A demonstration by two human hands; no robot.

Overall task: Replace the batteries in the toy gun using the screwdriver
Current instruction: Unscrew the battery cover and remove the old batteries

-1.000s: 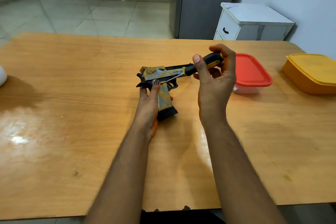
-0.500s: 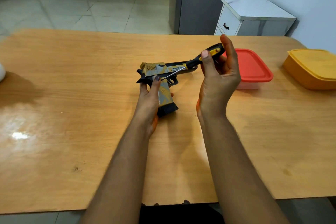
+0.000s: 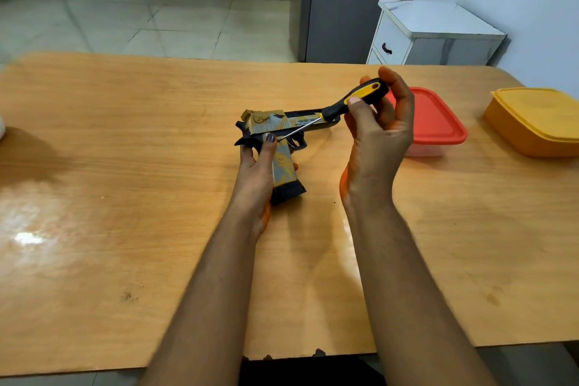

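Observation:
A yellow, grey and black toy gun lies on its side on the wooden table, barrel pointing right. My left hand grips its handle, thumb pressed near the top of the grip. My right hand holds a black and yellow screwdriver by the handle. Its thin metal shaft slants down to the left, and the tip touches the gun just beside my left thumb, above the trigger.
A clear box with a red lid sits right behind my right hand. A yellow lidded box stands at the table's right edge. A white cabinet and grey upright panel stand beyond the far edge. A white object's edge shows at far left.
My right hand has turned on the screwdriver handle, its fingers opening and re-gripping. The tip stays on the same spot of the gun. My left hand and the gun hold still.

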